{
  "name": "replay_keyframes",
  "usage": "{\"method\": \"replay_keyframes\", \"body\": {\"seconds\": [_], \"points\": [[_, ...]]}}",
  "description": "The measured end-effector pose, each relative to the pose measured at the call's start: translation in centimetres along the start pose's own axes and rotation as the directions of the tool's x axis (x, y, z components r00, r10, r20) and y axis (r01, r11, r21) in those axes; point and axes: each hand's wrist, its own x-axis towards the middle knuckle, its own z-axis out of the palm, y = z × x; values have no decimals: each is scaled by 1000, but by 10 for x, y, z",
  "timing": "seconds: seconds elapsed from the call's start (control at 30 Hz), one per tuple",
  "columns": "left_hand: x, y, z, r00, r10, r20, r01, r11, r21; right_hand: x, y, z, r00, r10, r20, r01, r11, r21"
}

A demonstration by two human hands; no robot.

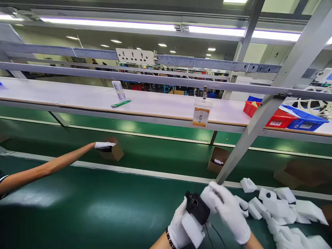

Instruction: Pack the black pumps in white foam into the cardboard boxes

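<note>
My left hand (pixel 178 223), in a white glove with a beaded bracelet at the wrist, is closed around a black device (pixel 199 209) with a round ring on its face. Thin dark cables (pixel 218 232) hang below the device. A white foam block (pixel 193 230) lies against its lower side, within the same hand. On the device's right side sits another white foam piece (pixel 208 199), with my gloved right hand (pixel 229 211) on it. The right hand is slightly blurred, its fingers bent over that foam.
Loose white foam pieces (pixel 281 207) are heaped at the right. Cardboard boxes (pixel 217 160) stand on the green belt beyond the rail. At left, a co-worker's gloved hand (pixel 105 145) reaches to another box (pixel 118 152). A slanted metal post (pixel 249 135) rises near my right hand.
</note>
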Motion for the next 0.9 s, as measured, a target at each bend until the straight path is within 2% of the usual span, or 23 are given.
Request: {"method": "replay_keyframes", "body": {"seconds": [0.03, 0.07, 0.13, 0.17, 0.2, 0.23, 0.33, 0.4, 0.5, 0.63, 0.73, 0.83, 0.9], "points": [[-2, 3, -1, 1000, -9, 21, 9, 1000, 20, 8, 6, -5, 997, 34, -74, -34, 999, -4], [-4, 6, -2, 999, -10, 43, 9, 999, 38, 16, 13, -8, 994, 78, -79, -77, 997, 19], [-7, 12, -5, 998, -3, 58, 0, 998, 60, 29, 24, -7, 980, 164, 116, -176, 980, 97], [-8, 15, -6, 999, 15, 44, -18, 998, 59, 34, 27, -4, 955, 185, 230, -217, 969, 121], [-8, 17, -8, 999, 44, 16, -45, 998, 50, 36, 29, 1, 936, 192, 295, -236, 964, 120], [-8, 19, -10, 997, 75, -26, -74, 997, 36, 37, 29, 7, 935, 194, 298, -229, 969, 90], [-9, 23, -13, 980, 128, -150, -132, 991, -17, 35, 21, 24, 980, 165, 114, -154, 983, -104], [-12, 23, -12, 980, 106, -169, -114, 993, -40, 33, 15, 32, 990, 133, 45, -119, 964, -238], [-17, 21, -14, 983, 109, -150, -114, 993, -27, 31, 11, 36, 992, 119, 40, -97, 928, -359], [-23, 16, -31, 988, 85, -131, -83, 996, 21, 26, 15, 42, 994, 97, 47, -68, 905, -419], [-23, 12, -40, 994, 24, -111, -20, 999, 37, 14, 22, 57, 999, -28, -23, 12, 851, -525], [-24, 8, -34, 995, 63, -77, -64, 998, -3, -1, 31, 71, 985, -167, -34, 123, 837, -534], [-29, 5, -24, 992, 108, -62, -111, 993, -50, -10, 35, 72, 994, -107, -28, 81, 877, -474]]}}
